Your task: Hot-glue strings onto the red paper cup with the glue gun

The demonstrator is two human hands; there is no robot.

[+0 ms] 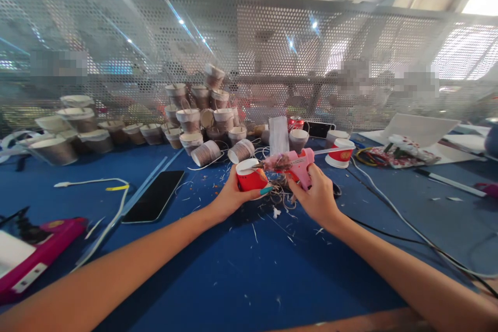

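My left hand [229, 196] is wrapped round a red paper cup [249, 180] with a white band at its top, held tilted above the blue table. In my right hand [319, 194] is a pink hot glue gun [300, 165], with a glue stick jutting from its back. The gun's nozzle points left and meets the cup's white upper part; whether it touches cannot be made out. Under the gun lies a tangle of string scraps [282, 194]. Another red paper cup [340, 154] with a white rim stands to the right.
Stacked cord-wrapped cups [190, 120] rise at the back, with more wrapped cups [80, 119] at left. A phone [154, 197] lies left of my hands, and a magenta power strip [42, 254] at the near left. Cables [392, 207] cross the right side. A perforated metal screen [272, 52] stands behind.
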